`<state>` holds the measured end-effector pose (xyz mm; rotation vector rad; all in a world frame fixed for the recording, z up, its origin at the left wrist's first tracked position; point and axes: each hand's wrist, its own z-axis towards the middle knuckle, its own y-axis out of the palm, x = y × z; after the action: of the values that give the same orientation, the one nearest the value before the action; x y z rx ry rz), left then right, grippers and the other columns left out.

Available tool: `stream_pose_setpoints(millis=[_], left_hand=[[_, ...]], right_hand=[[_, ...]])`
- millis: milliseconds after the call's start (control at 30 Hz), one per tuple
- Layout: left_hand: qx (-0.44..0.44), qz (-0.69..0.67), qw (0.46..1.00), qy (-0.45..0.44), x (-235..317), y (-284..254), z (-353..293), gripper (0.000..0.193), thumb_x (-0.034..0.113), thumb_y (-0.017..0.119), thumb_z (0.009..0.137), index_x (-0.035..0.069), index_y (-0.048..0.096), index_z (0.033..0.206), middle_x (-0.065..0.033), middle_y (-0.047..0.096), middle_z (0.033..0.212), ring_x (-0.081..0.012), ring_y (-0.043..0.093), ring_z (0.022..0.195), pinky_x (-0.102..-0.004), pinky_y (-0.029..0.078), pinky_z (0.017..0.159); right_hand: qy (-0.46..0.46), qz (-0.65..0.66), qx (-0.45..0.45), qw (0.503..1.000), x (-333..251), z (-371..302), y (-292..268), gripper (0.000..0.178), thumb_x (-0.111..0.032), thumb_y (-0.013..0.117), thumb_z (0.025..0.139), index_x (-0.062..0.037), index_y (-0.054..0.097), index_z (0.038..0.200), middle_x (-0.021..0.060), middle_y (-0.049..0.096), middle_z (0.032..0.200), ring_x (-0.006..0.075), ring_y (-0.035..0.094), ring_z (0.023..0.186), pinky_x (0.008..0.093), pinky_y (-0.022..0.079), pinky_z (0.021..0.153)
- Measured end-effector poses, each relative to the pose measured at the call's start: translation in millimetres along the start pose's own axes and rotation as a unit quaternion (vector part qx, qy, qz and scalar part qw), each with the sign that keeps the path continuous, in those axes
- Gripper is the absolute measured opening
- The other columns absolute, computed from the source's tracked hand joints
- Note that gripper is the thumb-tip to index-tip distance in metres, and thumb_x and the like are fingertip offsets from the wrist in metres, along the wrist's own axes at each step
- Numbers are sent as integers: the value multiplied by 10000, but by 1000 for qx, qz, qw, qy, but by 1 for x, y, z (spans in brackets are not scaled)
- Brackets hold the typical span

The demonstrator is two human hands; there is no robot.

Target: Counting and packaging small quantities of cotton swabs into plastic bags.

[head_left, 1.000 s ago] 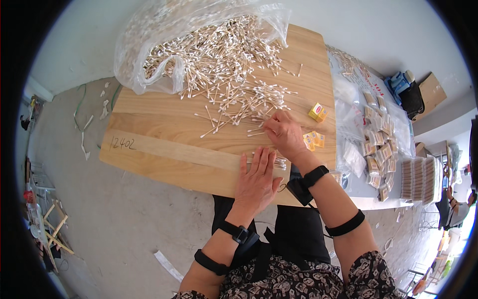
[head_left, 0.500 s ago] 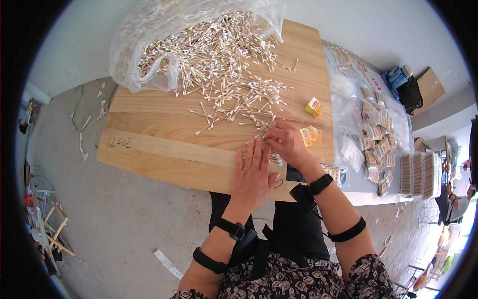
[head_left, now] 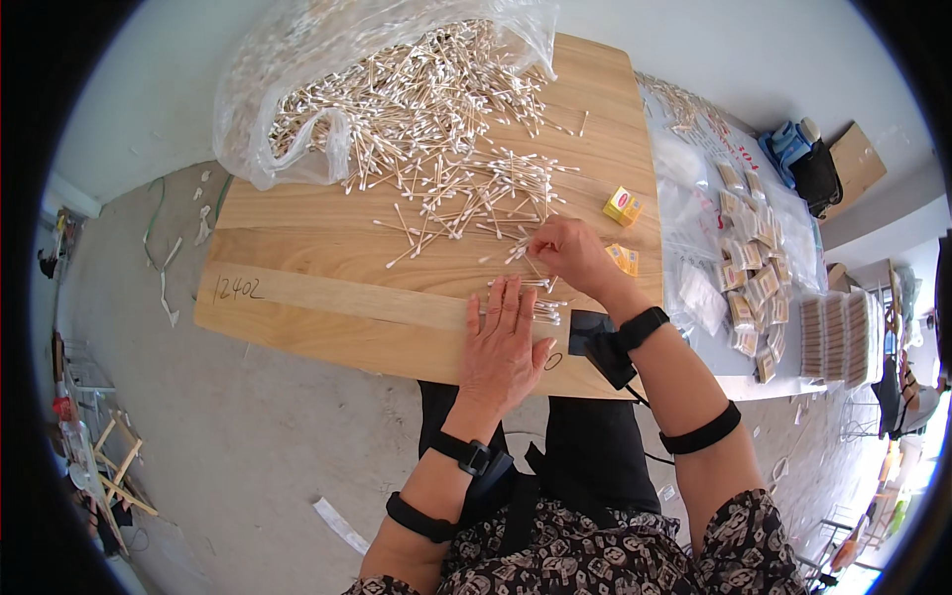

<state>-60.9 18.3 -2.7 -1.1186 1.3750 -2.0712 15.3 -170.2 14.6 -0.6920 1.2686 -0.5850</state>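
Note:
My left hand (head_left: pixel 501 335) lies flat near the table's front edge with its fingers stretched out. Its fingers rest over or against a small row of cotton swabs (head_left: pixel 548 311), whose white tips show to its right. My right hand (head_left: pixel 575 256) is farther out, its fingers curled and pinched at a few swabs (head_left: pixel 518 248) by the near edge of the loose ones; its fingertips are partly hidden. Beyond both hands spreads a heap of cotton swabs (head_left: pixel 426 104), spilling from a clear plastic bag (head_left: pixel 243 139) on the wooden table (head_left: pixel 317 258).
Right of my right hand are a yellow box (head_left: pixel 623 206) and flat yellow cards (head_left: pixel 624 259). A side table holds many small packets (head_left: pixel 759 288), clear plastic bags (head_left: pixel 700 297) and stacked packs (head_left: pixel 838 337). A black device (head_left: pixel 607 362) hangs at my right wrist.
My right hand has moved away from my left, outward to the loose swabs. The row of swabs beside my left hand is now more exposed. My left hand stays nearly in place.

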Motion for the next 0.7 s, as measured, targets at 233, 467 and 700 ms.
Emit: stream_pose_setpoints(millis=[233,467,700], left_hand=[[-9,10,1000,6,2,-3,1,691,363,633,854,41,384,1412,-149,327,1503,-304,282,1409,-509,166,1159],[-8,15,1000,2,1,-2,0,678,369,615,867,43,382,1414,-146,335,1493,-305,287,1403,-506,169,1158],[-11,18,1000,-1,0,0,-1,667,377,596,880,45,380,1416,-139,341,1490,-301,287,1403,-505,162,1162]], right_hand=[[-4,-90,104,990,10,17,2,66,-65,588,785,-16,632,790,135,640,819,336,617,759,390,485,660],[54,-66,59,995,-5,-6,0,65,-61,582,792,-25,637,791,131,645,824,319,613,741,371,492,667],[59,-48,60,995,-12,-12,4,108,-148,655,736,-43,658,757,118,635,765,317,625,737,391,496,653]])
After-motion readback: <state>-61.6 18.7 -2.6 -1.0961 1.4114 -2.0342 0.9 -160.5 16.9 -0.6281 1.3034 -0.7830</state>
